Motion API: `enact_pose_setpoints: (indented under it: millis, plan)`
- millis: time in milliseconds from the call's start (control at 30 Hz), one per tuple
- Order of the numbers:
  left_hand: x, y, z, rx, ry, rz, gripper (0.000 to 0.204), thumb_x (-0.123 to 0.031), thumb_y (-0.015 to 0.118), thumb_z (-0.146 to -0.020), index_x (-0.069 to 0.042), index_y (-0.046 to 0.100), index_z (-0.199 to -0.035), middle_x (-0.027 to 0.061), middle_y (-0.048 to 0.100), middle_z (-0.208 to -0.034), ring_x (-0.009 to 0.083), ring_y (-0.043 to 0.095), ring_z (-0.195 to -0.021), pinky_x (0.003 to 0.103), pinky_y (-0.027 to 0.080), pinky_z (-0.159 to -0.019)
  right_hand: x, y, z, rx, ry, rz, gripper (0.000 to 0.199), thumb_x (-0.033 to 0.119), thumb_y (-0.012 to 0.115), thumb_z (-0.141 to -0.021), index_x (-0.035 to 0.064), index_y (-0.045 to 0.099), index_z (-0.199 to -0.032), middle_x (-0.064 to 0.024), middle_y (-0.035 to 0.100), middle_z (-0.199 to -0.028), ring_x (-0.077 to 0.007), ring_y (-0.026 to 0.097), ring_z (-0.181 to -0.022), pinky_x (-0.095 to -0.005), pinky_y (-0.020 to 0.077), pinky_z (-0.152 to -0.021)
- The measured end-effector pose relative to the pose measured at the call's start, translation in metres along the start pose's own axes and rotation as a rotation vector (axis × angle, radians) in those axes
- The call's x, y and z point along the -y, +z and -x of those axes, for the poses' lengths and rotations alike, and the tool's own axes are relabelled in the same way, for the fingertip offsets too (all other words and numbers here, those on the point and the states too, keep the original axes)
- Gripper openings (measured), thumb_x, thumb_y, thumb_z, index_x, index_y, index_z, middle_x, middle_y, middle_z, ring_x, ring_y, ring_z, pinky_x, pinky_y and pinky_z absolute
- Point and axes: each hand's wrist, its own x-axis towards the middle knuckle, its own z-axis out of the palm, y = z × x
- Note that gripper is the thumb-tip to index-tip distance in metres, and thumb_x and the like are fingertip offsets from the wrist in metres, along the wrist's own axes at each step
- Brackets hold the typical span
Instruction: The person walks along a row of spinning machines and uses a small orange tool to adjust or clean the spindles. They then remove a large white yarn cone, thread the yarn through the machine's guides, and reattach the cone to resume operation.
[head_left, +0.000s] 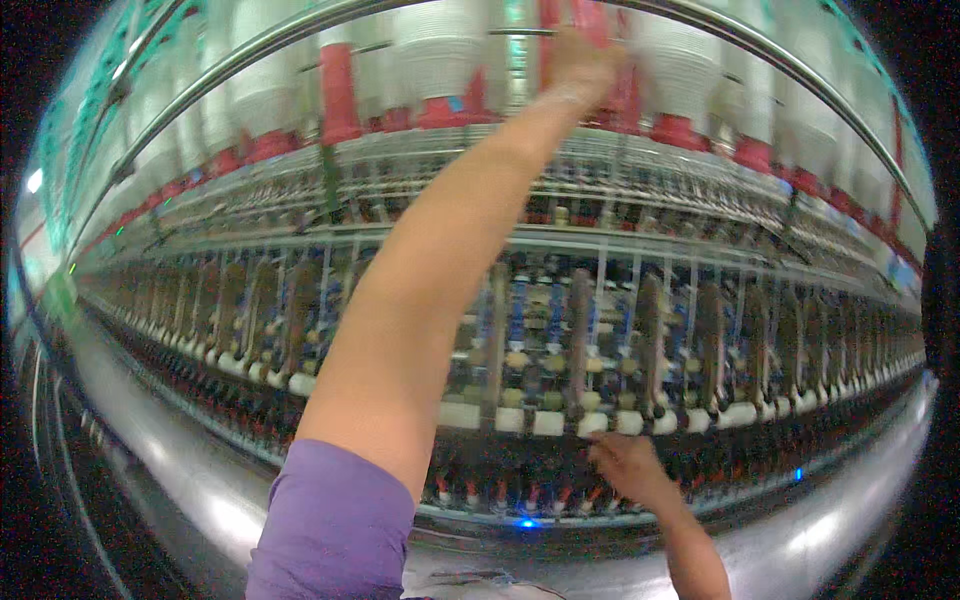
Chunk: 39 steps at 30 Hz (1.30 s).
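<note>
Head view: the left hand [580, 62] was up at the white bobbins [440, 40] on the top rail, grip too blurred to tell. The right hand [625, 465] reached low, fingers loosely curled at the spindle row [560, 420].

A short purple sleeve [335, 520] covers the left upper arm; both forearms are bare.

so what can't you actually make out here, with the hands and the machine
- Left hand, head view: motion blur smears the fingers against the white bobbins, so its grip cannot be told.
- Right hand, head view: seen from the back, fingertips hidden by the hand itself at the lower spindle row; what it touches is unclear.
- Thread: too fine and blurred to see.
- Machine ends: bent and cut off by the fisheye rim.
</note>
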Motion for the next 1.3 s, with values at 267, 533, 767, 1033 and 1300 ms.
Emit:
enact_pose_setpoints:
  millis: [267, 533, 767, 1033, 1300]
  plan:
    - [0.011, -0.065, 0.166, 0.205, -0.212, 0.395, 0.053, -0.027, 0.075, -0.069, 0.002, 0.052, -0.108, 0.0100, 0.059, -0.096, 0.0182, 0.058, -0.085, 0.033, 0.049, -0.078, -0.070, -0.075, -0.234, -0.436, -0.254, -0.286, 0.027, 0.011, 0.056, -0.087, 0.0030, 0.052, -0.113, -0.0141, 0.063, -0.092, -0.0232, 0.061, -0.079, -0.0357, 0.0499, -0.070]
    - [-0.033, -0.152, 0.429, 0.243, -0.871, 0.002, 0.057, -0.028, 0.076, -0.073, -0.001, 0.052, -0.117, 0.0099, 0.062, -0.098, 0.0167, 0.059, -0.087, 0.031, 0.048, -0.079, -0.063, -0.144, -0.482, -0.978, 0.068, 0.168, 0.062, 0.052, 0.062, -0.079, 0.0006, 0.053, -0.112, -0.0264, 0.058, -0.107, -0.0347, 0.059, -0.095, -0.0441, 0.0464, -0.081]
    - [-0.096, -0.244, 0.520, -0.167, -1.061, -0.305, 0.058, -0.027, 0.079, -0.069, -0.002, 0.054, -0.115, 0.0076, 0.063, -0.093, 0.0142, 0.059, -0.083, 0.031, 0.048, -0.076, -0.017, -0.180, -0.499, -0.660, -0.006, -0.102, 0.056, 0.048, 0.064, -0.077, -0.0054, 0.057, -0.094, -0.0160, 0.064, -0.085, -0.0256, 0.062, -0.068, -0.0396, 0.0462, -0.063]
    - [-0.100, -0.293, 0.525, -0.617, -1.092, -0.259, 0.038, -0.013, 0.069, -0.078, -0.002, 0.049, -0.108, 0.0049, 0.058, -0.081, 0.0136, 0.061, -0.066, 0.029, 0.052, -0.059, -0.034, -0.158, -0.480, -0.134, -0.175, -1.044, 0.041, 0.045, 0.059, -0.085, 0.0047, 0.058, -0.095, -0.0029, 0.060, -0.077, -0.0125, 0.057, -0.060, -0.0275, 0.0462, -0.055]
    - [-0.028, -0.278, 0.499, -0.569, -1.021, 0.216, 0.038, -0.011, 0.066, -0.083, -0.003, 0.046, -0.115, 0.0032, 0.057, -0.086, 0.0136, 0.062, -0.071, 0.030, 0.053, -0.062, 0.010, 0.014, -0.151, 0.067, 0.195, -1.139, 0.056, 0.046, 0.064, -0.078, 0.0003, 0.055, -0.109, -0.0102, 0.061, -0.080, -0.0186, 0.060, -0.068, -0.0299, 0.0489, -0.063]
